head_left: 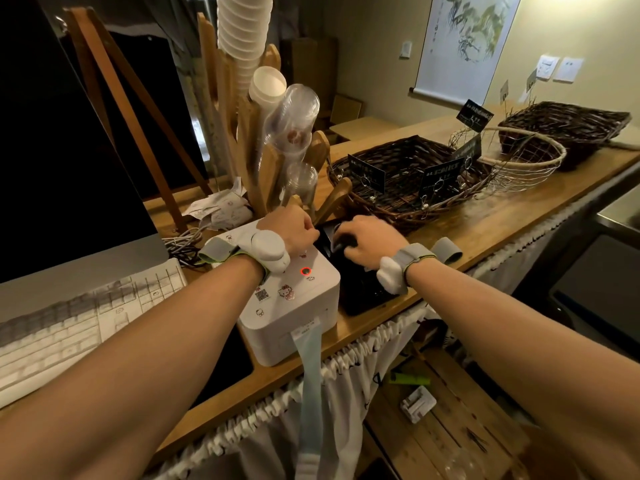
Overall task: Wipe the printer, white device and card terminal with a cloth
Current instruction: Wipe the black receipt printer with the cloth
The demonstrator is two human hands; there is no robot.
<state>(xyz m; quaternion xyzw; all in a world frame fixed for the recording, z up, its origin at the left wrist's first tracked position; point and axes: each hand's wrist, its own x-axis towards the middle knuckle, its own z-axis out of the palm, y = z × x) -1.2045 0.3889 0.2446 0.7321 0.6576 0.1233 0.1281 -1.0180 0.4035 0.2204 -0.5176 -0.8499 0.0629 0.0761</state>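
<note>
Left hand (294,230) rests on white device (294,306) (grasp unclear), right hand (370,240) grips card terminal (363,292) beside basket (415,206) of signs (367,173).

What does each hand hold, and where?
Right hand curls over something dark atop the black terminal, perhaps a cloth. Left hand rests on the far edge of the white device, holding nothing visible.

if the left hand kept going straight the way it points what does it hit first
Probably the wooden cup rack: the left hand, resting on the white printer, points away and rightward at its nearest slat, with the dark wicker basket just behind. Depth is unclear.
</note>
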